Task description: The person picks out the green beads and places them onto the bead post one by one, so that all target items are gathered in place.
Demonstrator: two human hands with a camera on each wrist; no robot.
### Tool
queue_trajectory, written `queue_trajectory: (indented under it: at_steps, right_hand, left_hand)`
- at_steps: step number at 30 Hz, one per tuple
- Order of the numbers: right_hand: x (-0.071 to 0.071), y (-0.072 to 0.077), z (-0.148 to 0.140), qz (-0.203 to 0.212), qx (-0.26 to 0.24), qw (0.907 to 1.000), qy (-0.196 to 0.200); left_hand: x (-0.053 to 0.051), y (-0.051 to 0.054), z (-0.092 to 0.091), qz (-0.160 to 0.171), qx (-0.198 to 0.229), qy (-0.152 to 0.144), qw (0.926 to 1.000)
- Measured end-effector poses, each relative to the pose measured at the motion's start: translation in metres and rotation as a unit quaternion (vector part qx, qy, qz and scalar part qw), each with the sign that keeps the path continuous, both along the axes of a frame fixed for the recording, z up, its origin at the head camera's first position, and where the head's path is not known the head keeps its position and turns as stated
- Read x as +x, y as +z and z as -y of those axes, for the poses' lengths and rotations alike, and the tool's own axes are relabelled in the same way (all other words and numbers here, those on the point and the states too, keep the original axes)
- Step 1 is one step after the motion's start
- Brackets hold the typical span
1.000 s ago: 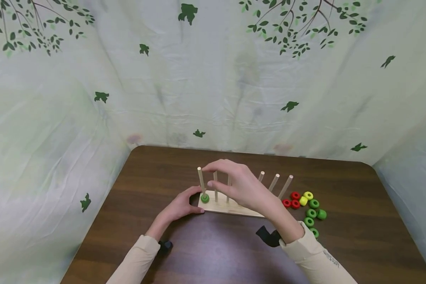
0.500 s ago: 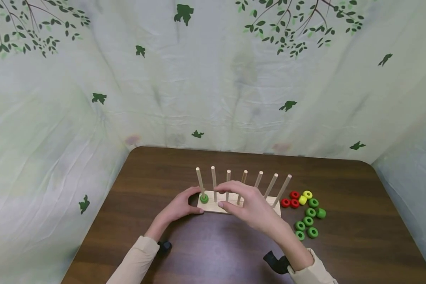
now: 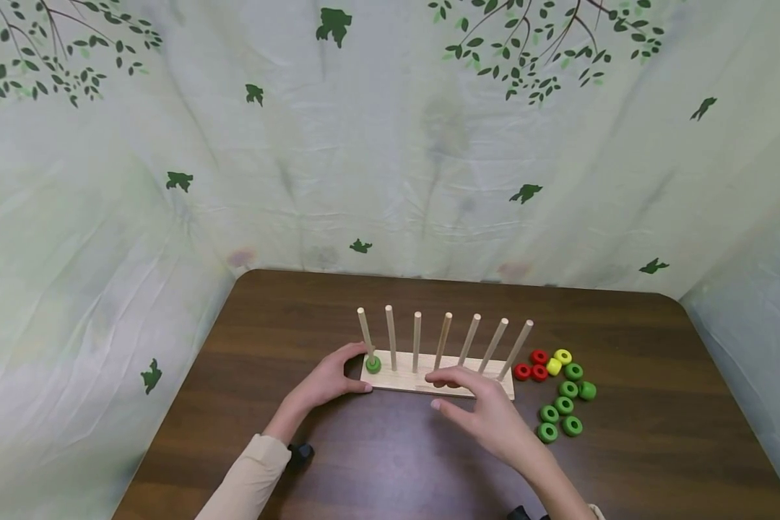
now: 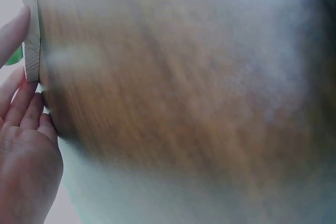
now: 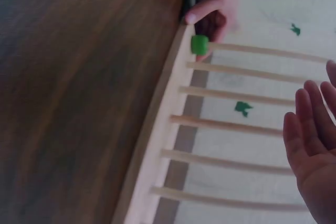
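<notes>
A pale wooden peg board (image 3: 399,379) with a row of upright pegs sits on the table. A green bead (image 3: 373,365) is at the bottom of its leftmost peg; the other pegs bear none. My left hand (image 3: 328,377) holds the board's left end, thumb at the front corner and fingers round the back. The left wrist view shows that hand (image 4: 31,161) against the board's end (image 4: 32,51). Over the board's front edge, right of middle, hovers my right hand (image 3: 484,415), fingers relaxed and apart from the thumb. The right wrist view shows nothing in its fingers (image 5: 307,124).
Right of the board lie loose beads: several red (image 3: 539,373), some yellow (image 3: 554,367) and several green (image 3: 564,405). The brown table (image 3: 656,404) ends at a pale cloth backdrop (image 3: 429,144) printed with leaves.
My right hand has drawn away from the leftmost peg, moving right and toward me. The left hand keeps its hold on the board, and the green bead stays on its peg.
</notes>
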State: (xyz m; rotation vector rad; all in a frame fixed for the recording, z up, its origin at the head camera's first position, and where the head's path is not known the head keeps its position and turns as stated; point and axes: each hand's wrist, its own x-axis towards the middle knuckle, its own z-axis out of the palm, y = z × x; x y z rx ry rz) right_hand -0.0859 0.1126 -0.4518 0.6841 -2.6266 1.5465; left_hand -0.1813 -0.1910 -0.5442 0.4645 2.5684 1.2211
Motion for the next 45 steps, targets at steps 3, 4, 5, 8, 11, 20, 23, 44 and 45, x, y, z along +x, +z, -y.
queue_trajectory:
  at_steps: [3, 4, 5, 8, 11, 20, 23, 44, 45]
  right_hand:
    - [0.006, -0.010, -0.009, 0.002, -0.001, 0.9998, -0.020]
    - [0.008, -0.013, -0.013, 0.001, 0.000, 0.9997, -0.026]
    - [0.010, -0.017, -0.016, 0.001, 0.001, 0.9995, -0.032]
    - [0.018, -0.028, -0.026, -0.002, 0.010, 0.9985, -0.054]
    - [0.026, -0.038, -0.036, 0.004, 0.018, 0.9967, -0.079]
    - [0.045, -0.055, -0.062, -0.005, 0.050, 0.9872, -0.151]
    - [0.049, -0.057, -0.069, -0.006, 0.060, 0.9823, -0.177]
    - [0.074, -0.070, -0.128, 0.012, 0.140, 0.9264, -0.350]
    - [0.074, -0.071, -0.130, 0.019, 0.136, 0.9267, -0.350]
  left_hand:
    - [0.000, 0.000, 0.000, -0.001, 0.000, -0.001, 1.0000]
    - [0.000, -0.001, 0.001, -0.001, 0.000, -0.001, 1.0000]
    - [0.000, -0.001, 0.000, -0.001, -0.001, -0.001, 1.0000]
    - [0.000, -0.001, 0.000, -0.002, -0.001, -0.002, 1.0000]
    - [0.000, -0.002, 0.001, -0.001, -0.002, -0.001, 1.0000]
    - [0.000, -0.004, 0.003, 0.002, -0.004, 0.001, 1.0000]
    - [0.001, -0.003, 0.003, 0.005, -0.006, 0.003, 1.0000]
    - [0.002, 0.001, 0.001, 0.014, -0.005, 0.008, 0.9999]
    - [0.002, 0.001, 0.001, 0.014, -0.005, 0.008, 0.9999]
